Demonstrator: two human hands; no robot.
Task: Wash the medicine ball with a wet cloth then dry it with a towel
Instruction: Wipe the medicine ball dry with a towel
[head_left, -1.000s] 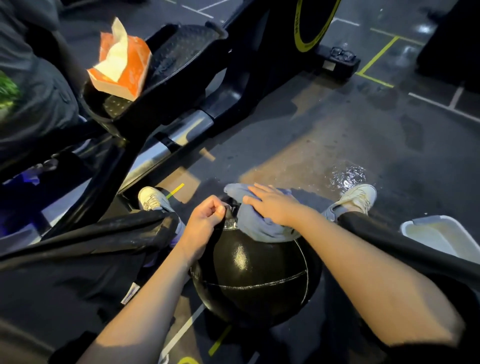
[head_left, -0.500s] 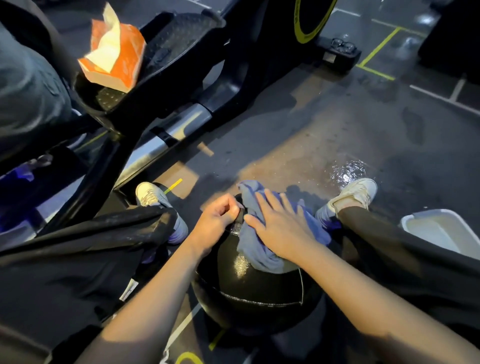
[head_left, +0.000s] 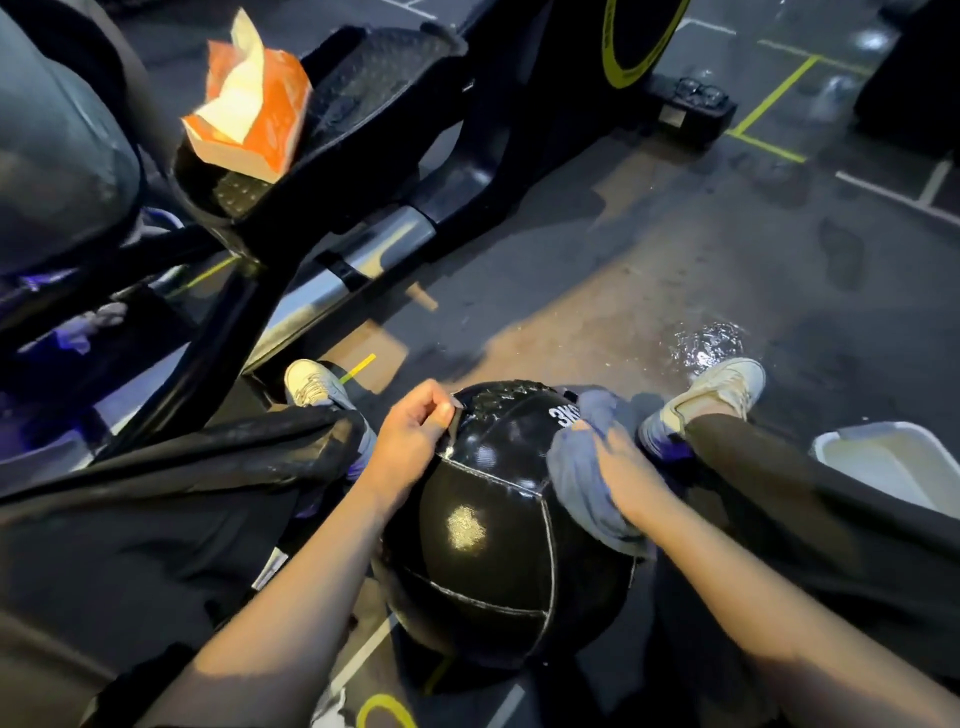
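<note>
- Two hands were on the medicine ball (head_left: 493, 530), which sat on the gym floor (head_left: 675, 270) between the seated person's shoes, pinned there, I judged, so it would not roll.
- Far left: an orange tissue pack (head_left: 249, 109) was perched on the pedal of an exercise machine (head_left: 374, 93), well apart from the work; probably parked there to stay dry.
- Left hand (head_left: 410, 441) was curled closed, pinching a small tab or seam edge at the ball's upper left. Likely a steadying hold against the rubbing.
- Ball's top showed a wet sheen and a "3K" marking.
- Right hand (head_left: 623, 467) was clamped on a blue-grey cloth (head_left: 582, 478), pressing it to the ball's upper right flank; washing step under way, by my reading.
- Puddle (head_left: 706, 343) glistened on the floor beside the right shoe.
- Far right: a white basin (head_left: 883, 462) stood near the right leg, within reach, presumably for re-wetting. Its contents could not be seen.
</note>
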